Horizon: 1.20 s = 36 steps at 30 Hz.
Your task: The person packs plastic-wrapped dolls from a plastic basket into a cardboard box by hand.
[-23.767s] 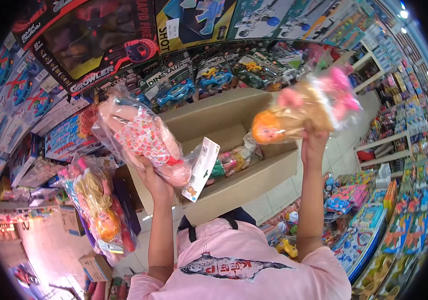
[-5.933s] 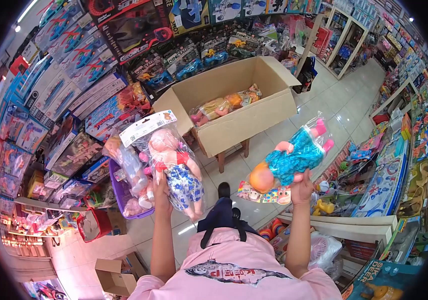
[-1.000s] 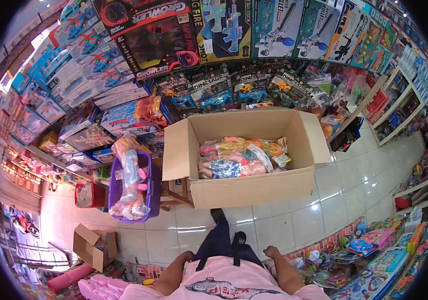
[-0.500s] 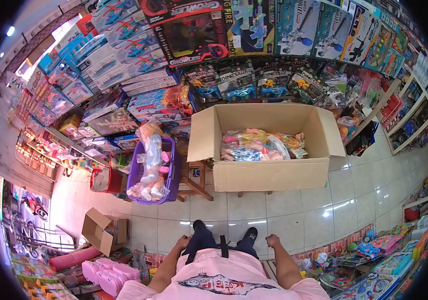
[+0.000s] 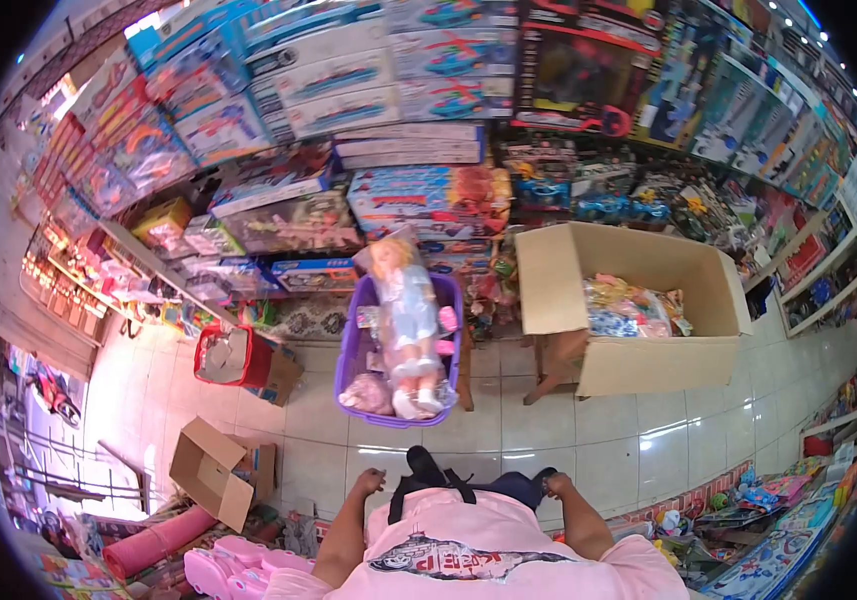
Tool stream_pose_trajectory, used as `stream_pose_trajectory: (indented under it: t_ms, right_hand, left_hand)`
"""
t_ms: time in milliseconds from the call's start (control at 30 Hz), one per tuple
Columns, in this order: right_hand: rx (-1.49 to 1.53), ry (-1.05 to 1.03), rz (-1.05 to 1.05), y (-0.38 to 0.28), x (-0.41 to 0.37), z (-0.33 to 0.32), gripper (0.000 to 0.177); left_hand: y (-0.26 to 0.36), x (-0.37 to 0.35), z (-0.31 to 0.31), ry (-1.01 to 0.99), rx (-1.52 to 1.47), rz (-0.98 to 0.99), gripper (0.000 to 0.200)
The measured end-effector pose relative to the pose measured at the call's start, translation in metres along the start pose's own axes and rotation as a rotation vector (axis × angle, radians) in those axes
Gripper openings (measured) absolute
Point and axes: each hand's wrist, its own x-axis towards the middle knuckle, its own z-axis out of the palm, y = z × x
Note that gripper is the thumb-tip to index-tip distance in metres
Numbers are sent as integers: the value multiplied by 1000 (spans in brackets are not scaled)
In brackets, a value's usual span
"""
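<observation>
My left hand (image 5: 370,482) hangs beside my hip, its fingers loosely curled with nothing visible in them. My right hand (image 5: 553,485) is down at my other side, also curled, apart from any goods. In front of my left hand stands a purple plastic basket (image 5: 345,355). A doll in clear plastic wrap (image 5: 408,310) lies lengthwise in it, its head past the far rim, with other bagged dolls beneath. To the right, an open cardboard box (image 5: 658,366) holds several bagged dolls (image 5: 633,308).
Wooden stools (image 5: 558,365) support the box. A red container (image 5: 256,358) and an open carton (image 5: 210,475) stand on the tiled floor at left. Stacked toy boxes (image 5: 428,200) line the back. Pink cases (image 5: 238,568) and packaged toys (image 5: 758,490) lie close on either side of me.
My view has turned left, so the basket and box appear farther right. My body has shifted toward the basket. Both hands stay low at my sides.
</observation>
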Motion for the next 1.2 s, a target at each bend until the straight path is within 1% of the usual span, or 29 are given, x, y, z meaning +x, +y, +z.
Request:
stream_pose_trajectory:
  t_ms: [67, 133, 167, 200, 233, 267, 333, 400, 467, 500, 533, 567, 600, 633, 667, 700, 733, 800, 833, 900, 933, 1000, 1033, 1100, 1133, 1200]
  right_hand:
    - [-144, 117, -178, -30, -10, 17, 39]
    - [-37, 329, -425, -50, 30, 37, 42]
    - [5, 481, -537, -76, 28, 41, 25]
    - [134, 499, -610, -104, 22, 42, 25]
    - [183, 450, -684, -145, -23, 32, 22]
    - [316, 384, -681, -180, -46, 29, 18]
    - [406, 434, -923, -238, -86, 27, 15]
    - [459, 530, -1042, -296, -133, 27, 21]
    - [399, 635, -1191, -340, -170, 29, 21]
    - [394, 639, -1189, -359, -186, 32, 21]
    - [473, 549, -1096, -376, -200, 36, 32]
    - [548, 459, -1005, -388, -206, 39, 44]
    - [541, 462, -1014, -398, -203, 40, 44]
    - [434, 464, -929, -406, -193, 43, 54]
    - [332, 465, -843, -415, -193, 46, 64]
    - [155, 591, -819, -421, -194, 49, 74]
    - [157, 593, -825, -425, -187, 50, 74]
    - [190, 437, -735, -426, -165, 50, 62]
    - [194, 438, -734, -426, -170, 44, 62]
    - [357, -53, -662, -428, -193, 30, 49]
    - [359, -54, -661, -426, -197, 30, 49]
    - [613, -203, -586, -421, -206, 34, 42]
    - [614, -206, -583, -418, -212, 36, 42]
    - [734, -259, -616, -413, -222, 40, 42]
    - [735, -262, -614, -411, -225, 41, 42]
    - [702, -461, -805, -405, -230, 44, 45]
  left_hand:
    - [-14, 2, -33, 129, -233, 69, 45]
    - [1, -11, -64, 248, -440, 179, 37]
    - [8, -6, -79, 325, -466, 309, 33]
    - [14, -1, -91, 401, -492, 435, 30]
    - [31, -2, -103, 507, -469, 495, 28]
    - [55, -10, -115, 615, -445, 553, 26]
    - [113, -33, -127, 784, -552, 667, 23]
    - [170, -63, -133, 870, -488, 765, 20]
    - [213, -86, -131, 819, -303, 818, 22]
    - [229, -87, -126, 756, -258, 926, 24]
    - [242, -87, -120, 691, -213, 1033, 25]
    - [252, -78, -112, 501, -214, 1064, 28]
    - [262, -71, -104, 316, -214, 1093, 31]
    - [270, -74, -95, 322, -220, 1098, 31]
    - [277, -78, -87, 156, -242, 1008, 33]
    - [282, -81, -84, -8, -260, 916, 35]
    - [283, -80, -84, -4, -258, 921, 35]
    - [283, -73, -84, -17, -287, 937, 34]
    - [281, -69, -85, -18, -283, 938, 34]
    - [276, -64, -88, -117, -419, 925, 32]
    - [276, -68, -91, -118, -417, 923, 32]
    - [275, -77, -96, -134, -456, 1001, 33]
    - [274, -82, -98, -134, -455, 997, 33]
    - [271, -91, -105, -154, -621, 915, 37]
    - [265, -86, -106, -153, -620, 912, 37]
    - [251, -79, -107, 14, -582, 907, 40]
